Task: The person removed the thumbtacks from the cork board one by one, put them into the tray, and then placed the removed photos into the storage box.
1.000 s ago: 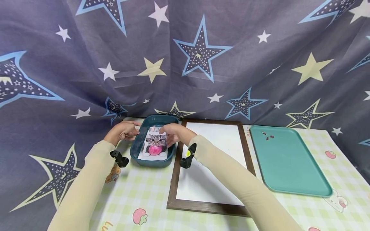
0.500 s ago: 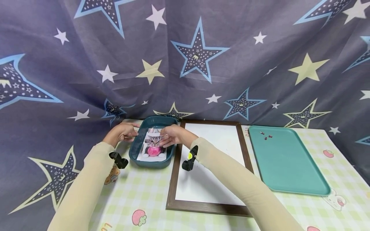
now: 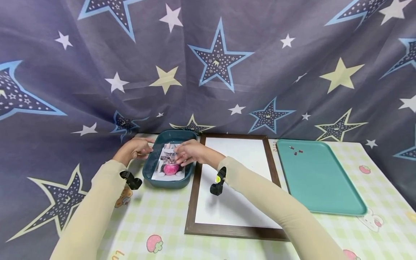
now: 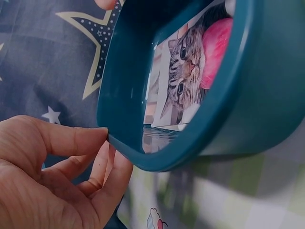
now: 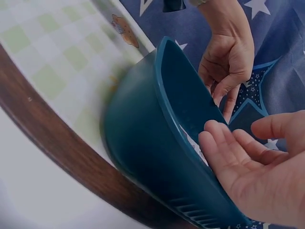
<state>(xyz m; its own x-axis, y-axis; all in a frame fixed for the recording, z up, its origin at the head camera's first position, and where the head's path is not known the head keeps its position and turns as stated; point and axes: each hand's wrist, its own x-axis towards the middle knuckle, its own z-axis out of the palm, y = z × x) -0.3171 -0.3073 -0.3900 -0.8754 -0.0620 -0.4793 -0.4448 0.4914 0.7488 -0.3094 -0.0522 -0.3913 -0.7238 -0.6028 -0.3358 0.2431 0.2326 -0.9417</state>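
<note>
A dark teal plastic basin (image 3: 172, 185) stands at the back left of the table, with printed photos inside. The topmost photo (image 3: 166, 176) shows a tabby cat with a pink ball; another photo's edge peeks out behind it. At the basin's left rim, my left hand (image 4: 62, 176) pinches the edge between thumb and fingers. My right hand (image 3: 191, 151) hovers over the right side of the basin, above the cat photo. In the right wrist view its fingers (image 5: 228, 148) are loosely bent with nothing between them and the thumb.
Beside the basin lies a white board (image 3: 234, 216) in a brown frame, under my right forearm. Farther right is a light teal tray (image 3: 321, 180) with several small red push pins (image 3: 295, 152). A star-patterned curtain (image 3: 227, 101) hangs directly behind the table.
My right hand has shifted slightly down and over the cat photo, its fingers turning inward. The left hand keeps its place on the rim. The whole head view has drifted a little.
</note>
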